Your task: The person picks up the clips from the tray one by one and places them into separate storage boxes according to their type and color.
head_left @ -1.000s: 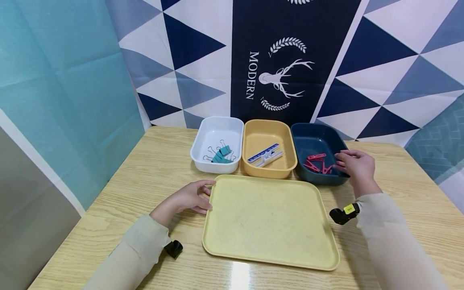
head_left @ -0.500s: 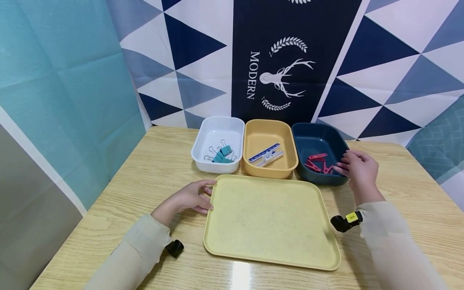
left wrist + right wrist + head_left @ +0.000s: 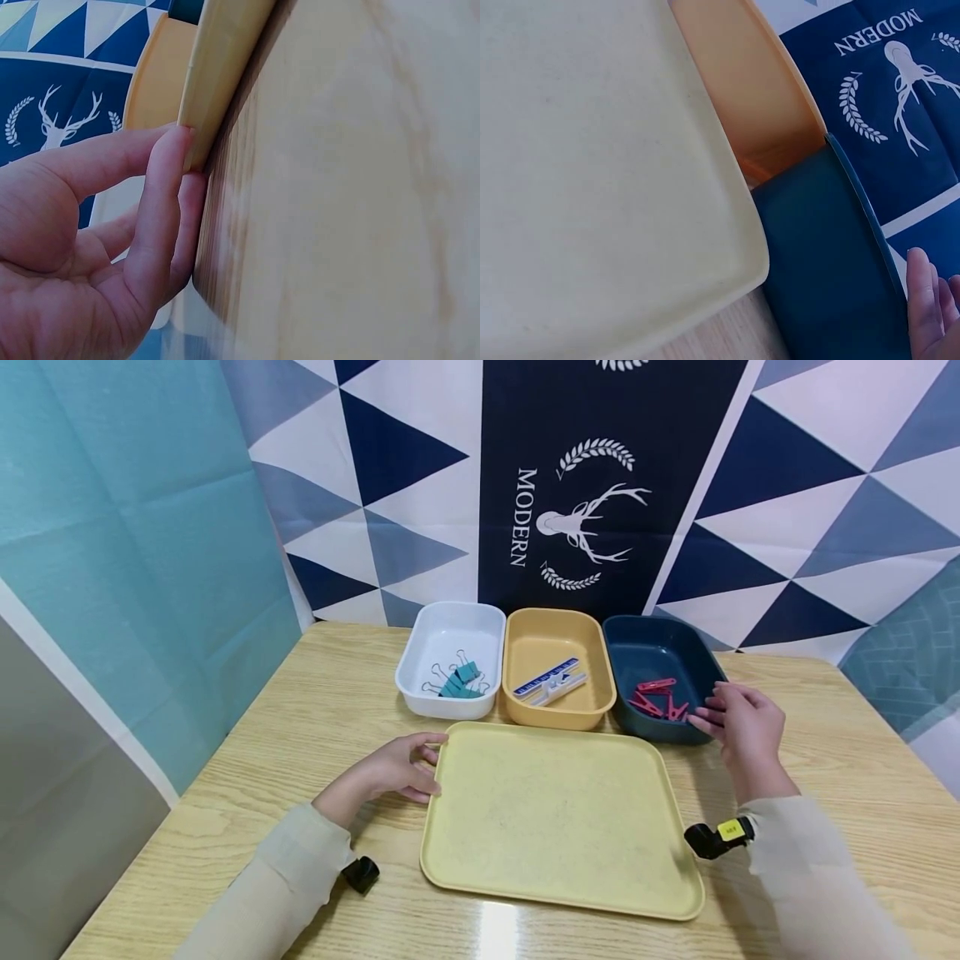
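My left hand (image 3: 397, 767) rests at the left edge of a pale yellow tray (image 3: 562, 818), its fingertips touching the rim. In the left wrist view, the fingers of that hand (image 3: 154, 210) meet the tray's edge (image 3: 217, 75) just above the wooden table. My right hand (image 3: 750, 722) is at the right wall of a dark blue bin (image 3: 660, 639), fingers loosely bent by its rim. Whether they touch the rim I cannot tell. Several red clothespins (image 3: 656, 685) lie inside that bin. At the right wrist view's edge, only part of this hand (image 3: 930, 315) shows, beside the bin wall (image 3: 832, 262).
Left of the blue bin stand a yellow-orange bin (image 3: 558, 627) holding blue and white clips (image 3: 551, 681) and a white bin (image 3: 450, 627) with teal binder clips (image 3: 459, 682). A patterned cloth (image 3: 420, 468) hangs behind the wooden table (image 3: 300, 693).
My right hand has shifted slightly right and back toward me along the blue bin's rim. The left hand and the tray look unmoved.
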The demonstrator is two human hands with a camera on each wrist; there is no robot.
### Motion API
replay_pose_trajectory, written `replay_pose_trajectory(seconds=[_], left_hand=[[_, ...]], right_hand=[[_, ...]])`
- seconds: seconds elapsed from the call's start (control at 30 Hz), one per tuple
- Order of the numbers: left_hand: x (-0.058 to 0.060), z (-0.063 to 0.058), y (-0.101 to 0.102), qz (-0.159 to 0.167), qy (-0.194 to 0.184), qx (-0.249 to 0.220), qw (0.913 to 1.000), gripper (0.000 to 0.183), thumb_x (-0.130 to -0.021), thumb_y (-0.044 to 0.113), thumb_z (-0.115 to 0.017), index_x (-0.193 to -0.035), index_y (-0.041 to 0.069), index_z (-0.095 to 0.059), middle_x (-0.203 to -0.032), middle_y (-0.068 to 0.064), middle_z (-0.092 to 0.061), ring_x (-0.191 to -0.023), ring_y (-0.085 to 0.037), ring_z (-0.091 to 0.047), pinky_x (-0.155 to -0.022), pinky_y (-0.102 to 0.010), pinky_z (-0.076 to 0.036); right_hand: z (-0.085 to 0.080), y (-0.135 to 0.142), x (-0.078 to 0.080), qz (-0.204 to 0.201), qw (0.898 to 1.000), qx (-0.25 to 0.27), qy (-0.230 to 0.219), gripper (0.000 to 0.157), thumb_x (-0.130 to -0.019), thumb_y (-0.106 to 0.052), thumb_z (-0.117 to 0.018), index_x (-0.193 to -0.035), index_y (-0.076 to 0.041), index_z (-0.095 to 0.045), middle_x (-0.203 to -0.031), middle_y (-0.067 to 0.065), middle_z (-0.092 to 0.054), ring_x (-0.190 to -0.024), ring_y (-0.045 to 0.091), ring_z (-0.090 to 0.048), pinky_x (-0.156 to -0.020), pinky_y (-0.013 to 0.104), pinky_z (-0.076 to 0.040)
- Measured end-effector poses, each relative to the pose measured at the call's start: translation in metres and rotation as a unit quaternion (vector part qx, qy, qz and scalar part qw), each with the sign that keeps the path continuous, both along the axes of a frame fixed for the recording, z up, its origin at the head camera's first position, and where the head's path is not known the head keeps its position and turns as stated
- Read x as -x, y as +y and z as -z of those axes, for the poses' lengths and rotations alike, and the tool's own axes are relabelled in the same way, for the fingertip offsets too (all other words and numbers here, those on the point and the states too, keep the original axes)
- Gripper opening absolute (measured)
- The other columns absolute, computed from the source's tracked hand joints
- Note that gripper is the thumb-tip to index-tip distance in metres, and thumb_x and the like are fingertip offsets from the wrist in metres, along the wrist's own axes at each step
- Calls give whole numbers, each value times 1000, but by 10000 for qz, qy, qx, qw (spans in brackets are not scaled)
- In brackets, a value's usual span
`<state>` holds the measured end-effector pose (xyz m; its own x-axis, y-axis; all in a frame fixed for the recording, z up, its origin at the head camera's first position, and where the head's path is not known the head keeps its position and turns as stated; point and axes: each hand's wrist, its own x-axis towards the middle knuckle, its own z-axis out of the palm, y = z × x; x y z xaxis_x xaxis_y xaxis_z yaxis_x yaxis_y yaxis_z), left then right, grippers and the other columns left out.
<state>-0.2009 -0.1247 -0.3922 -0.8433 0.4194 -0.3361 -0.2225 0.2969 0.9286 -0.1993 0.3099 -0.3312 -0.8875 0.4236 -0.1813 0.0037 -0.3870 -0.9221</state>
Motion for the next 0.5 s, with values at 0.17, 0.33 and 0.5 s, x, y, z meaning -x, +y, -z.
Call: replay_pose_trajectory(seconds=[0.17,0.33,0.5], left_hand=[[-2,-1,1,-43,-38,21,10000,78,-72,-16,-69,-140,8,-39,-109,-15,-44,-82,-22,-59,-65,-36,-59],[-2,-2,1,-65,-49,36,10000,79,-72,-16,-69,-141,8,-39,-109,-16,-45,-81,-22,-60,-65,-35,-59],[0,1,0,-10,-34,-39,10000,79,-73,-15,-70,-141,8,-38,-111,-16,-44,-83,-22,-61,-67,-36,-59]], right_hand=[[3,-1,-6,-41,9999,-143,-22,5,-91,-15,-60,-92,-12,-64,-86,6,-56,-59,15,-62,-57,29,-57],[5,-3,-11,-97,9996,-250,15,6,-92,-16,-59,-93,-13,-64,-87,6,-56,-60,14,-62,-58,29,-57],[4,-6,-14,-138,9997,-208,71,6,-92,-14,-60,-92,-13,-65,-83,6,-57,-59,15,-63,-56,29,-57]])
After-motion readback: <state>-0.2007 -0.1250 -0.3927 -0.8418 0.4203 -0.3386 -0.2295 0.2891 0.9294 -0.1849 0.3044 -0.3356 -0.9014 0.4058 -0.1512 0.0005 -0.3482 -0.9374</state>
